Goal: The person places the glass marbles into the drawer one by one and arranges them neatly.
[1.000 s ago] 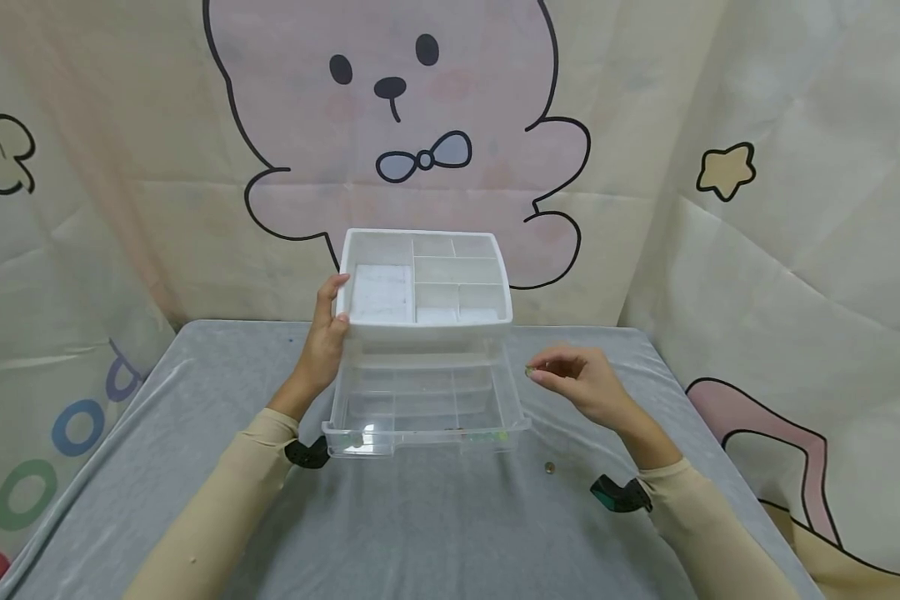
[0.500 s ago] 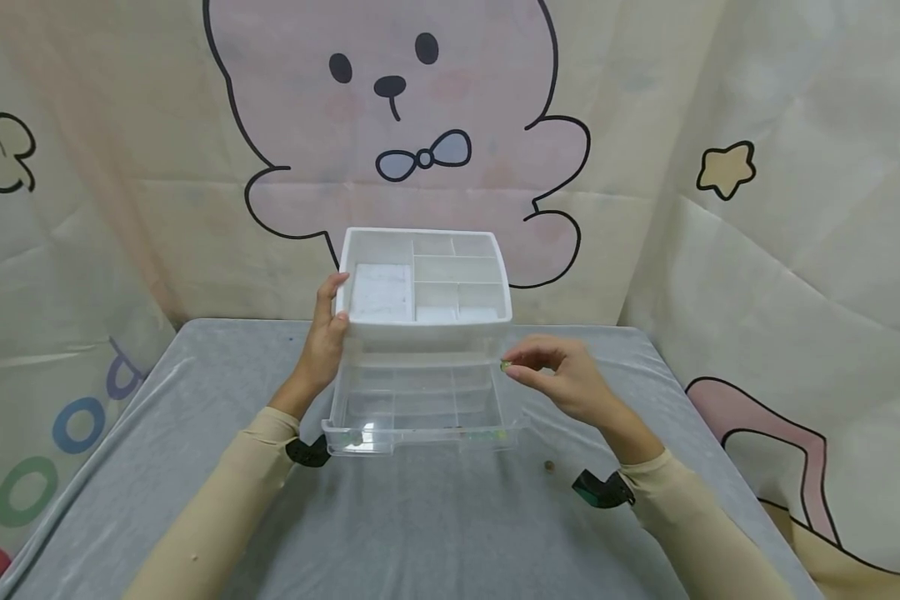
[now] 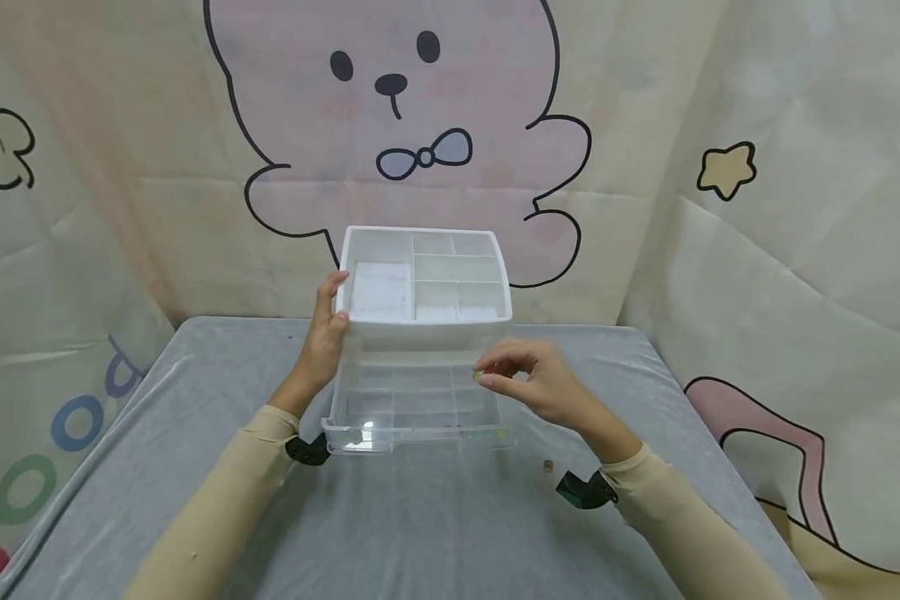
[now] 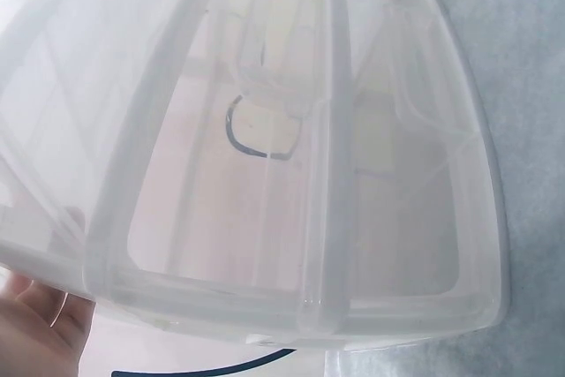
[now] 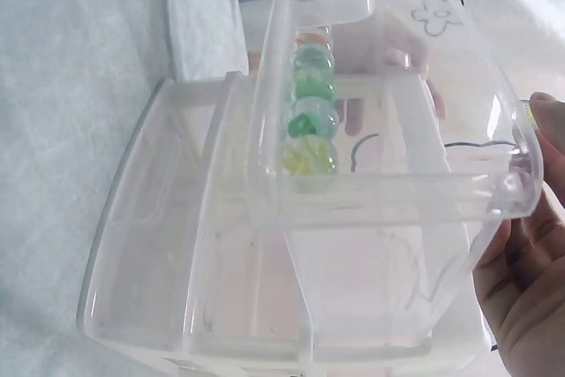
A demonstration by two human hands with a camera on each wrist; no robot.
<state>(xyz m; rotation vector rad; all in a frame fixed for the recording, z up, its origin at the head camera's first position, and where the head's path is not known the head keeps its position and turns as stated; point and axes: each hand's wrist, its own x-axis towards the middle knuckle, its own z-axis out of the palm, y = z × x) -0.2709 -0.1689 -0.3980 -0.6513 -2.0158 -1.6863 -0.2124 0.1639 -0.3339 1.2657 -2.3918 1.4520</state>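
A white plastic storage box [image 3: 425, 323] with a divided top tray stands on the table, its clear drawer [image 3: 420, 438] pulled out toward me. My left hand [image 3: 319, 358] holds the box by its left side, thumb at the front and fingers at the rim. Over the right part of the drawer, my right hand [image 3: 537, 385] pinches a small greenish marble [image 3: 477, 375] between thumb and fingertips. Inside the drawer, the right wrist view shows a row of several marbles [image 5: 311, 116], green, yellow and clear, along the front wall.
One brownish marble [image 3: 548, 466] lies on the grey tablecloth [image 3: 420, 533], right of the drawer. Behind the table hangs a cloth backdrop [image 3: 630, 158] printed with a bear. Black wrist cameras [image 3: 587, 490] sit at both wrists.
My right hand has moved left with the marble, from beside the box to above the open drawer. My left hand stays on the box.
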